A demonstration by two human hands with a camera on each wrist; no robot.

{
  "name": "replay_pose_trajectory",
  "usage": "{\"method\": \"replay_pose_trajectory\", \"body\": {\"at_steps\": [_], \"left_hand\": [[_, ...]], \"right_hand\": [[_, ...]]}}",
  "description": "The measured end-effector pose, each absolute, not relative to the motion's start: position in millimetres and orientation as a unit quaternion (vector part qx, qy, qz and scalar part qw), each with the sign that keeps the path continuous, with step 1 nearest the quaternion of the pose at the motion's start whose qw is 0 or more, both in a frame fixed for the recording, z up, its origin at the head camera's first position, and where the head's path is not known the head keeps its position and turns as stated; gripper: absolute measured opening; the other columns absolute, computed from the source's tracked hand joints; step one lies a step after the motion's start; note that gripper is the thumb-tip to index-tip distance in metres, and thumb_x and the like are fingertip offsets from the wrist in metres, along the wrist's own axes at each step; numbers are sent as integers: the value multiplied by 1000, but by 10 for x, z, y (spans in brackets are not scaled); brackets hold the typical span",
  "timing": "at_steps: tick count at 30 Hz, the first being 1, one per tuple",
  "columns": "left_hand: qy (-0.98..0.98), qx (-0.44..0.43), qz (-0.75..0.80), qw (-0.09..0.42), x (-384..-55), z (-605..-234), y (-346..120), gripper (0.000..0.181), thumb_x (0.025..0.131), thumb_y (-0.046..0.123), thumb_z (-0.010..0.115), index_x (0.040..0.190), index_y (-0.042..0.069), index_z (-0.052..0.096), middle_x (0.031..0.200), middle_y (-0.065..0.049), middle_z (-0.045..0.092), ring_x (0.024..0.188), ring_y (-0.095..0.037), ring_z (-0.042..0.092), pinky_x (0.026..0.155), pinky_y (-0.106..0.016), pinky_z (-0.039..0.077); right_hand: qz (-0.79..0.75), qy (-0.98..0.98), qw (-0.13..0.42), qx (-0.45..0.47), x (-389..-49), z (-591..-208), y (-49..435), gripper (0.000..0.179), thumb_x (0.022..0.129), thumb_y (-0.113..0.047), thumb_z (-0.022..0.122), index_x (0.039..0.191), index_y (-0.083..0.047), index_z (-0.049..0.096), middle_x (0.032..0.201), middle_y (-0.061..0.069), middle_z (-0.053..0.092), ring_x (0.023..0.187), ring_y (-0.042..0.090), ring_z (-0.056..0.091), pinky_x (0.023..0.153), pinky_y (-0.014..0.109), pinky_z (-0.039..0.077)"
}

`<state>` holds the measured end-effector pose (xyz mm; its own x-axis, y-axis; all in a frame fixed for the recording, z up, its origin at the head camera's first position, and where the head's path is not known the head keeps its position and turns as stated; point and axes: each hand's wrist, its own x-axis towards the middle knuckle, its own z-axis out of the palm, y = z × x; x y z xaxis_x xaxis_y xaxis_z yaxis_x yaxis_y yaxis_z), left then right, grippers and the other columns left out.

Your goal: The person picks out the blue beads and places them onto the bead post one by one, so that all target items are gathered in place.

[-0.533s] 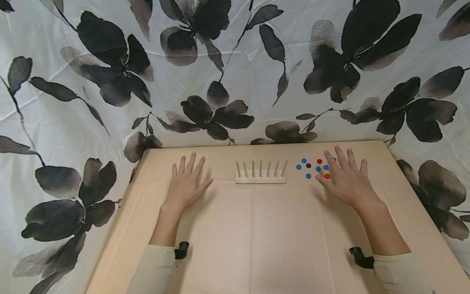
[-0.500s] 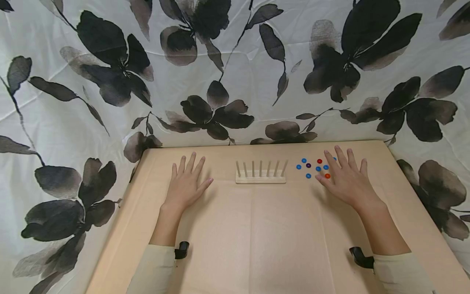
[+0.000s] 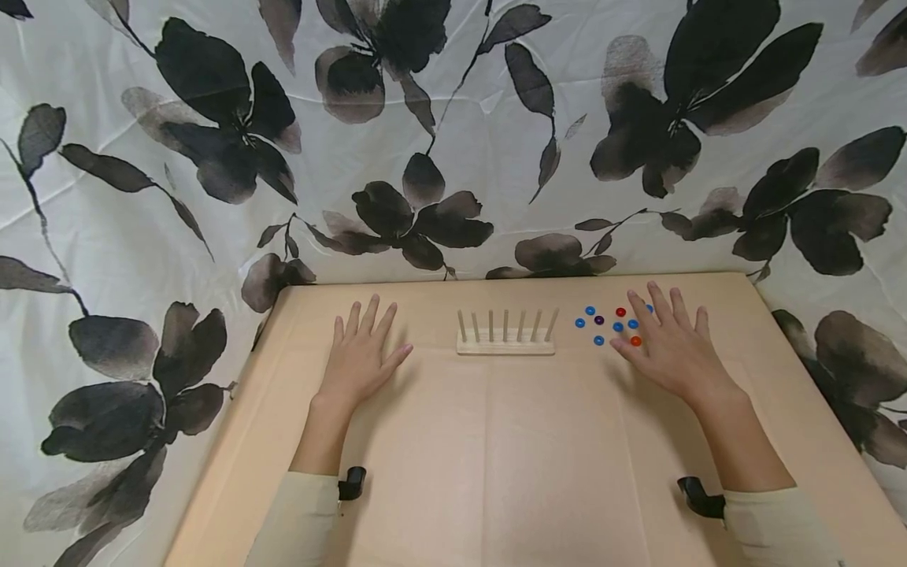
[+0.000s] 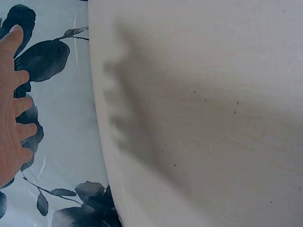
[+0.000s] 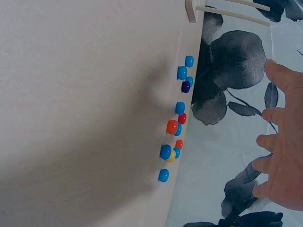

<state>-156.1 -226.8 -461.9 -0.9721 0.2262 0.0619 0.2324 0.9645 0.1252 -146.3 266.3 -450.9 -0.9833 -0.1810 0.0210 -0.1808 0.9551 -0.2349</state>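
Note:
My left hand (image 3: 357, 358) is held over the table left of the peg rack, fingers straight and spread, holding nothing. In the left wrist view that hand (image 4: 14, 113) is raised, its shadow on the tabletop. My right hand (image 3: 673, 346), also spread, hovers at the right over part of a group of small round beads and hides some of them. Blue beads (image 3: 598, 340), red ones (image 3: 620, 312), a purple one (image 3: 599, 320) and, in the right wrist view, a yellow one (image 5: 171, 156) lie loose. The wooden rack (image 3: 505, 347) has several bare upright pegs.
The light wooden table (image 3: 553, 457) ends at the back against a white cloth (image 3: 496, 134) with dark flowers, which also hangs at both sides. A black strap piece (image 3: 352, 483) sits at the left sleeve, another (image 3: 701, 498) at the right.
The head view has shifted very slightly, so rack and beads appear a few pixels further right. Both hands keep their spread pose.

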Motion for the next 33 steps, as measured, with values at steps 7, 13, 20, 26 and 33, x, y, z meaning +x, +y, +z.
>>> {"method": "replay_pose_trajectory", "body": {"at_steps": [7, 13, 20, 26, 33], "left_hand": [[-990, -120, -74, 18, -1587, -4630, -2265, 81, 102, 66, 43, 166, 21, 23, 174, -12, 11, 159, -43, 7, 124, -69, 7], [-988, -126, -88, 13, -1611, -4662, -2266, 80, 102, 65, 43, 165, 20, 25, 174, -13, 13, 159, -44, 11, 123, -69, 9], [-983, -140, -121, 9, -1632, -4721, -2260, 77, 103, 64, 44, 164, 20, 28, 172, -14, 18, 157, -46, 17, 122, -70, 13], [-977, -148, -156, 3, -1669, -4764, -2259, 78, 102, 65, 44, 165, 22, 25, 172, -13, 18, 157, -44, 18, 123, -68, 12], [-965, -161, -209, 3, -1714, -4793, -2206, 78, 101, 62, 51, 164, 22, 29, 171, -10, 23, 156, -42, 23, 125, -64, 15]], "right_hand": [[-120, 988, 4, -99, -1495, -4528, 2701, 89, 100, -57, 56, 164, -7, 21, 170, 28, 7, 154, 55, 3, 114, 82, 0], [-131, 985, -7, -114, -1504, -4572, 2770, 90, 98, -61, 56, 162, -6, 26, 168, 29, 14, 152, 57, 13, 114, 81, 8], [-151, 981, -23, -123, -1515, -4652, 2827, 90, 95, -58, 65, 160, -5, 33, 166, 29, 23, 150, 53, 25, 115, 79, 15], [-159, 977, -42, -137, -1561, -4697, 2844, 87, 91, -52, 72, 156, -4, 40, 162, 28, 32, 145, 52, 34, 114, 75, 24], [-218, 967, -5, -132, -1627, -4734, 2837, 86, 90, -46, 77, 158, -8, 40, 166, 23, 29, 147, 52, 30, 113, 74, 28]]}}
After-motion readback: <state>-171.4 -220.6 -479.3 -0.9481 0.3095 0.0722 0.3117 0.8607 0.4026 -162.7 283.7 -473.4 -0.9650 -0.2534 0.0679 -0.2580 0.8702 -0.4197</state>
